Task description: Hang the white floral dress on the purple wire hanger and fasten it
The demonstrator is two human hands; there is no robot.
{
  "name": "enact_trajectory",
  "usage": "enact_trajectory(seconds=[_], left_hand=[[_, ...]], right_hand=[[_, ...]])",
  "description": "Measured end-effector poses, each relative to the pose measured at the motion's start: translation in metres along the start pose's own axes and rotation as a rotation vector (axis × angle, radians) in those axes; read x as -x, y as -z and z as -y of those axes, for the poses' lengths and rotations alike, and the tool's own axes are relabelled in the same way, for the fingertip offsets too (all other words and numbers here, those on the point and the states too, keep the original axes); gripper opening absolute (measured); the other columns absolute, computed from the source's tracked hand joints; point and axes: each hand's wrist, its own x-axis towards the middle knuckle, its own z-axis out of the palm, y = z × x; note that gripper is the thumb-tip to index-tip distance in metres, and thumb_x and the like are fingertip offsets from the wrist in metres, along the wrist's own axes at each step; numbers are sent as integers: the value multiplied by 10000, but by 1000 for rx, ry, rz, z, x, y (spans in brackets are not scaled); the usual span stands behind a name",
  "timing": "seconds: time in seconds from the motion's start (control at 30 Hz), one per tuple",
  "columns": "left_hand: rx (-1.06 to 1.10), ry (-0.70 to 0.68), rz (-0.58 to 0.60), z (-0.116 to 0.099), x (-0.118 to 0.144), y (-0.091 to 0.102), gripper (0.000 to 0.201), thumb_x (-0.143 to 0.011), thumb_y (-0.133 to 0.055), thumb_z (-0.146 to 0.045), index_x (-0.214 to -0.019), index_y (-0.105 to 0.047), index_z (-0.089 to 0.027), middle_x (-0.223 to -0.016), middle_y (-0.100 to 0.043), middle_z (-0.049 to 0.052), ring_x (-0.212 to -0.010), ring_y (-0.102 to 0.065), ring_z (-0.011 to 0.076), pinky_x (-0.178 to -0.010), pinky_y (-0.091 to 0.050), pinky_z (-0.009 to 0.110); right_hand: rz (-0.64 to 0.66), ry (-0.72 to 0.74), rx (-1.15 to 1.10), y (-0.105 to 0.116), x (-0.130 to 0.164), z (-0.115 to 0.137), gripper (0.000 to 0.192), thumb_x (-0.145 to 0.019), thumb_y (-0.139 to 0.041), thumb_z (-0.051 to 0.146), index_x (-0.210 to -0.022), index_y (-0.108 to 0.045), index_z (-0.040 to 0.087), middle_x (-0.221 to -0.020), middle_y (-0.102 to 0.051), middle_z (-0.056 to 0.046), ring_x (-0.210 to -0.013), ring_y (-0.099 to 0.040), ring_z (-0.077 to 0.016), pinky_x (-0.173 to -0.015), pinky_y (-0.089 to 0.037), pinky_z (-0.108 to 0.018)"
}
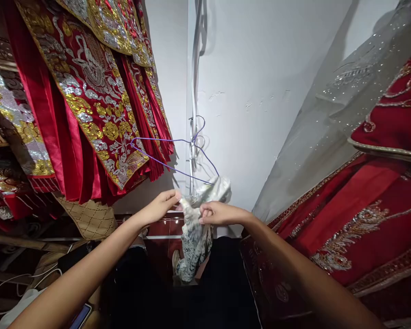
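Observation:
A purple wire hanger [171, 169] hangs by its hook on the white wall, close to a white cable. One end of a patterned garment [196, 242], pale with grey-green print, is draped over the hanger's right corner. The rest of the cloth drops toward the floor between my legs. My left hand [169, 201] pinches the garment's left edge just below the hanger's lower bar. On the other side of the cloth, my right hand [212, 213] is closed with its fingers gripping the fabric. Folds hide the garment's exact shape.
Red costumes with gold and silver sequins [99, 100] hang at the left. To the right are a sheer glittering fabric [315, 123] and a red embroidered garment [370, 219]. A phone [82, 316] and a white cable [23, 276] lie at the lower left.

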Motion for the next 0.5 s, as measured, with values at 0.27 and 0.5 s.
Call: enact_trajectory(seconds=[0.27, 0.5], left_hand=[[-353, -353, -173, -38, 11, -49, 256, -990, -456, -421, -922, -548, -192, -825, -542, 7, -773, -507, 150, -746, -445, 267], [-237, -340, -136, 5, 8, -30, 548, -844, -705, -394, -1293, -425, -253, -1294, -540, 87, -1220, -521, 239, -1025, -433, 371]], right_hand=[[106, 162, -372, -18, -9, 44, 285, -830, -697, 328, -1049, -627, 158, -1003, -665, -39, -952, -615, -184, -872, -485, -311], [-323, 285, -228, 5, -19, 49, 167, -772, -601, 216, -902, -684, 154, -750, -643, -14, -703, -585, -172, -659, -456, -279]])
